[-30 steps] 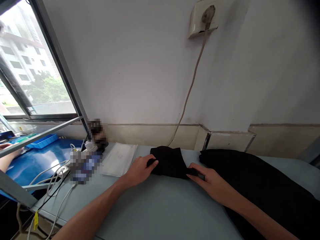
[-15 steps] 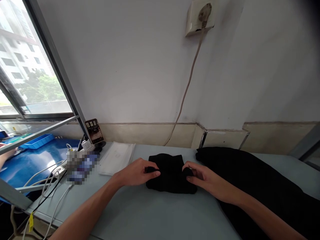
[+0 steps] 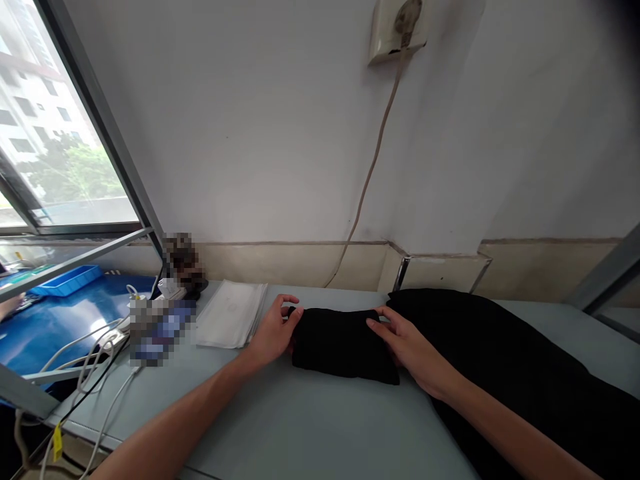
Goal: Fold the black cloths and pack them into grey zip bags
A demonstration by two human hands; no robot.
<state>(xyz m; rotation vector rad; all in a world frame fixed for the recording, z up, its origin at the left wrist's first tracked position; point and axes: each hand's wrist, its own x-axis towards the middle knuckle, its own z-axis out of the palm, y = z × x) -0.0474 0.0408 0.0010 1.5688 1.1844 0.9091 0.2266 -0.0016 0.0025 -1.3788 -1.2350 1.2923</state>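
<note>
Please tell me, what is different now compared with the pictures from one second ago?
The folded black cloth was drawn nearer and folded narrower. The left hand moved to its left end and the right hand to its right end; both now lie open against it, no longer pinching. The large black fabric, the white packets and the cables stayed in place.

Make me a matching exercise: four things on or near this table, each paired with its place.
Things:
1. folded black cloth
2. stack of white sheets
3. blue tray
4. wall socket

Places:
A. high on the wall
B. far left, by the window
C. between the left hand and right hand
D. just left of the left hand

Pairs: 1-C, 2-D, 3-B, 4-A
</note>
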